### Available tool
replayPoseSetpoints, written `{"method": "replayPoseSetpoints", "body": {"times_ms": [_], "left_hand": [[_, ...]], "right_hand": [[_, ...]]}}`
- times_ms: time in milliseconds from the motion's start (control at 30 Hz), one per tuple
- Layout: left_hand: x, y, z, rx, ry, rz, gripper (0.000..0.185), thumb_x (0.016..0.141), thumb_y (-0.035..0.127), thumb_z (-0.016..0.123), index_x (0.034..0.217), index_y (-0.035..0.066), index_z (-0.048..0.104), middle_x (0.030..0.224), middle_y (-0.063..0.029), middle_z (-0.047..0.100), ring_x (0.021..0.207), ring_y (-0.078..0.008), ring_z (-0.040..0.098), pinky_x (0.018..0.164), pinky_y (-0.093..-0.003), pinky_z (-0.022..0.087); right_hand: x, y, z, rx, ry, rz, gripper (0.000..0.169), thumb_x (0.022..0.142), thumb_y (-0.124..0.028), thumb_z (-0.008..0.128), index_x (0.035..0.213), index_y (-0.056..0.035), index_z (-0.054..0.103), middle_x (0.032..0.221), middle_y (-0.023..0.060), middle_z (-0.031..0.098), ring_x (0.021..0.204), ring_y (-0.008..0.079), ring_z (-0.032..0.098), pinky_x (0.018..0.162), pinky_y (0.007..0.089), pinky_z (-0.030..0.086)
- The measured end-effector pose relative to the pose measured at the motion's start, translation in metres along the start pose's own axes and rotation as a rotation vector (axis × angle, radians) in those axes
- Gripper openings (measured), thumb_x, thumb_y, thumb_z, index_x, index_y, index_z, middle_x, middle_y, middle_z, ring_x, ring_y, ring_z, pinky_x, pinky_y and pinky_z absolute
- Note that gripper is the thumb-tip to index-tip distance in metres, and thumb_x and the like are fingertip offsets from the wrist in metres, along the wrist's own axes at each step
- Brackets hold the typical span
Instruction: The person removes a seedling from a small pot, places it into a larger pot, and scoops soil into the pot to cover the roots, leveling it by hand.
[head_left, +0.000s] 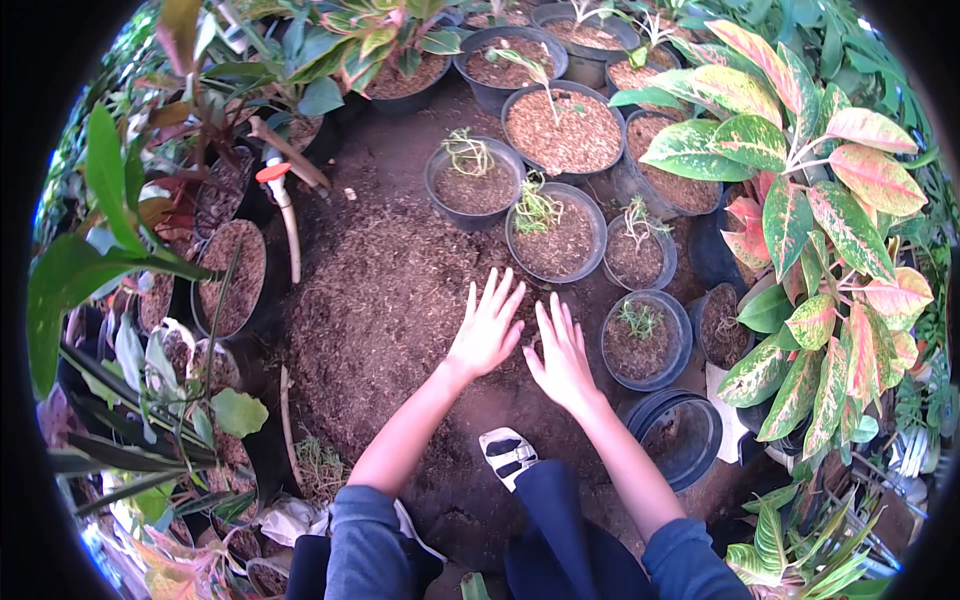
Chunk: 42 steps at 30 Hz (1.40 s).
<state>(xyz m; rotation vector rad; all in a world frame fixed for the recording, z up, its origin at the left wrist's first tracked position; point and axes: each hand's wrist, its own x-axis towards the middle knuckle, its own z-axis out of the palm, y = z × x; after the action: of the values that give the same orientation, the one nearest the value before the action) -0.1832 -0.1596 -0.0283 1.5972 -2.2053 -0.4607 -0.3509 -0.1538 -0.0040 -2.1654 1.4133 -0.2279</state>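
Observation:
Both of my hands reach forward over the ground with palms down and nothing in them. My left hand (486, 327) is over the right edge of a heap of loose brown soil (367, 322), fingers spread. Beside it, my right hand (559, 355) has its fingers apart too, left of a black pot with a small feathery green seedling (640, 321). Just beyond my fingertips stands a round pot of soil (559, 244) with a drooping green sprig at its left rim. Behind that is another pot (480, 191) with a curled, limp sprig.
Stacked black pots (679, 442) stand near my right forearm. A large variegated aglaonema (832, 217) leans in from the right. At left, a pale pipe with a red cap (281, 202) rises near potted plants (232, 277). Pulled weeds (319, 469) lie lower left; my sandalled foot (508, 456) is below.

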Motion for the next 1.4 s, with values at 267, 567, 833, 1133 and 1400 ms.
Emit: {"method": "replayPoseSetpoints", "body": {"times_ms": [267,567,833,1133,1400], "left_hand": [[-0.176,0.022,-0.14,-0.101,-0.498,-0.215,0.027,0.091,0.023,0.048,0.075,0.003,0.055,0.083,-0.0112,0.064,0.085,-0.0272,0.063,0.093,-0.0466,0.04],[-0.377,0.049,-0.231,-0.388,-0.102,-0.799,0.049,0.068,-0.009,0.049,0.116,0.002,0.052,0.102,-0.0163,0.062,0.065,-0.0205,0.066,0.063,-0.0318,0.054],[-0.55,0.083,-0.11,-0.919,0.741,-0.97,0.057,0.074,-0.006,0.053,0.13,0.002,0.042,0.128,-0.0144,0.048,0.11,-0.0199,0.052,0.088,-0.0288,0.045],[-0.634,0.122,-0.054,-0.946,0.926,-0.864,0.043,0.086,0.003,0.049,0.129,0.002,0.043,0.124,-0.0135,0.052,0.112,-0.0186,0.051,0.093,-0.0293,0.041],[-0.64,0.146,-0.087,-0.968,1.012,-0.991,0.04,0.089,0.006,0.048,0.128,0.002,0.044,0.123,-0.0122,0.053,0.109,-0.017,0.052,0.091,-0.0287,0.042]], "right_hand": [[-0.134,-0.002,0.003,0.63,0.233,0.07,0.018,0.081,-0.007,0.063,0.068,0.0036,0.057,0.071,0.0103,0.061,0.057,0.0142,0.054,0.051,0.0268,0.04],[-0.227,-0.013,-0.003,0.673,0.237,0.102,0.046,0.065,0.015,0.049,0.104,-0.0042,0.061,0.122,0.0101,0.048,0.049,0.0024,0.043,0.069,0.0227,0.053],[-0.262,-0.014,-0.011,0.566,0.337,0.113,0.059,0.056,0.015,0.057,0.11,-0.0079,0.059,0.129,0.0138,0.04,0.06,0.0078,0.053,0.057,0.0214,0.047],[-0.245,-0.126,-0.083,0.996,0.267,-0.243,0.055,0.081,0.002,0.059,0.131,-0.0008,0.037,0.132,0.0127,0.04,0.115,0.0254,0.049,0.09,0.033,0.047],[-0.271,-0.295,-0.089,0.803,0.106,-0.657,0.005,0.083,-0.006,0.062,0.085,-0.0015,0.061,0.081,0.0049,0.062,0.071,0.0109,0.059,0.063,0.0243,0.047]]}}
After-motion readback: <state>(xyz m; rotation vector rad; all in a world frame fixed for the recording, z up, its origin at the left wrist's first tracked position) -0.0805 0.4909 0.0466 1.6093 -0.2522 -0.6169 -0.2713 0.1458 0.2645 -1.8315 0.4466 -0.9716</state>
